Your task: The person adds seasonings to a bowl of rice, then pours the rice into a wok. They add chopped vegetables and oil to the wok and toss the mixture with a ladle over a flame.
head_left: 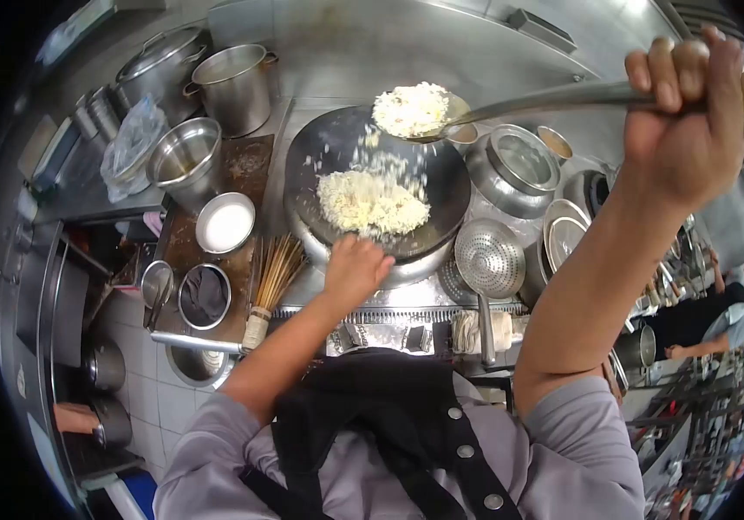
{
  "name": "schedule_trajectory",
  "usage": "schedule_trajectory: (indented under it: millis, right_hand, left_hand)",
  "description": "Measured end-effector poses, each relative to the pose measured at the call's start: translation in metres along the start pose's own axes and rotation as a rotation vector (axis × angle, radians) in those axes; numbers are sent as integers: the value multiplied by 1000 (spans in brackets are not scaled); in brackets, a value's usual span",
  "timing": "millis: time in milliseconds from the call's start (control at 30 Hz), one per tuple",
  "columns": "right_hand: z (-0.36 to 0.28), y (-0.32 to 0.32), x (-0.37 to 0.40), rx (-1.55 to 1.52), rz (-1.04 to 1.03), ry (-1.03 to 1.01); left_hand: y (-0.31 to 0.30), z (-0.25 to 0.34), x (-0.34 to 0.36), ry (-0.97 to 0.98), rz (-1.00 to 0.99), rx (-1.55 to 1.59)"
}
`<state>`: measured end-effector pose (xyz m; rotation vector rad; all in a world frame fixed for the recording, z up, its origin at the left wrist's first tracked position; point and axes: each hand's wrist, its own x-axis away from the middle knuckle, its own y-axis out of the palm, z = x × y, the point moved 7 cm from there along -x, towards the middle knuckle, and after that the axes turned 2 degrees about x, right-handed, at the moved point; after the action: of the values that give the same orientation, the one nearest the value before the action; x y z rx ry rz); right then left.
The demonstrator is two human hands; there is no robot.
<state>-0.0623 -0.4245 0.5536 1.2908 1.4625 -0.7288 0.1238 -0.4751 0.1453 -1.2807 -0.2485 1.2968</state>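
Observation:
My right hand [684, 113] is raised at the upper right, fingers wrapped round the handle of a long metal ladle [545, 100]. The ladle's bowl is heaped with rice [411, 109] above the back of a dark wok [303, 156]. Loose grains fall from it toward the fried rice [368, 204] lying in the wok. My left hand [356, 270] is at the wok's front rim with its fingers curled; whether they grip the rim or a cloth cannot be made out.
Left of the wok stand steel pots [233, 87], a bowl of white content [225, 223] and a bamboo brush [272, 286]. A perforated strainer [489, 257] and a lidded-looking pot [524, 160] are to the right. Another person [719, 316] stands at far right.

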Motion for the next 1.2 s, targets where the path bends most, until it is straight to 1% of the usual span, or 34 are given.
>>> schedule_trajectory:
  millis: [33,67,100,133,167,233,267,333,367,400,433,467,500,533,567,600,633,667,700,733,767,800,833,867,900,933,967,1000,1033,1067,1100,1167,1200]
  right_hand:
    - [-1,1,3,71,15,-66]
    - [23,-4,15,103,27,-25]
    - [60,-12,40,137,40,15]
    - [115,-26,73,126,134,235]
    - [167,-32,116,188,235,405]
    - [231,-57,157,80,288,509]
    - [229,-55,146,72,282,518]
    - [197,-36,99,29,174,386]
    - [194,-28,92,27,177,398]
    - [186,-11,87,-2,81,316]
    - [184,2,92,-27,-12,238]
    - [219,-1,109,106,3,341]
    - [242,-7,114,116,5,357]
    - [266,-13,117,220,-22,416]
    - [285,-18,120,322,-53,470]
    - [272,-38,99,321,-25,367]
    - [244,-46,89,484,-79,335]
    - [224,-53,89,293,-135,333]
    - [211,-57,94,98,-192,334]
    - [221,-76,116,184,-136,424]
    - [228,-96,135,275,-78,506]
    - [213,-106,126,207,-62,463]
    - [191,-115,108,136,-48,418]
    - [165,-118,91,0,-131,445]
    - [138,-117,82,-134,-211,470]
    - [122,-113,86,-135,-268,521]
    - [130,-110,102,-125,-267,528]
    - [145,-111,131,40,-119,541]
    - [151,-120,148,203,28,550]
    - [151,-114,139,137,-71,535]
    - [142,-115,127,129,-71,534]
    - [121,-100,108,-166,-255,496]
    - [130,-92,119,-134,-318,442]
  left_hand:
    - [9,-12,-4,-55,32,9]
    - [12,-15,-2,-71,40,8]
    - [15,-13,2,-41,51,-13]
    - [18,-11,7,-9,59,-35]
    - [14,-8,14,-21,59,-36]
    - [-4,0,32,-94,83,-26]
    - [-9,3,49,-117,97,91]
    - [-16,10,94,-159,57,379]
    - [-3,6,122,-217,-76,558]
    - [11,5,154,-273,-212,738]
    - [38,-3,196,-484,-272,942]
    - [75,-8,241,-702,-331,1144]
    - [104,-9,276,-713,-343,1156]
    - [140,-12,315,-874,-406,1202]
    - [172,-16,339,-1032,-465,1243]
    - [192,-15,342,-1039,-469,1255]
    - [209,-10,339,-904,-557,1109]
    - [226,-2,335,-765,-637,965]
    - [250,6,325,-678,-677,867]
    - [270,18,309,-594,-715,770]
    - [286,37,287,-495,-810,739]
    - [301,57,266,-386,-900,702]
    - [325,78,251,-275,-908,719]
    - [353,97,243,-163,-918,734]
    - [377,111,238,-156,-923,742]
    - [401,128,238,-136,-979,723]
    - [422,141,241,-117,-1037,703]
    - [442,146,244,-111,-1047,709]
    - [463,149,251,-117,-1139,734]
    - [476,151,254,-129,-1221,752]
    - [477,151,252,-136,-1218,748]
    - [467,153,249,-89,-1079,803]
    - [458,152,248,-65,-1012,824]
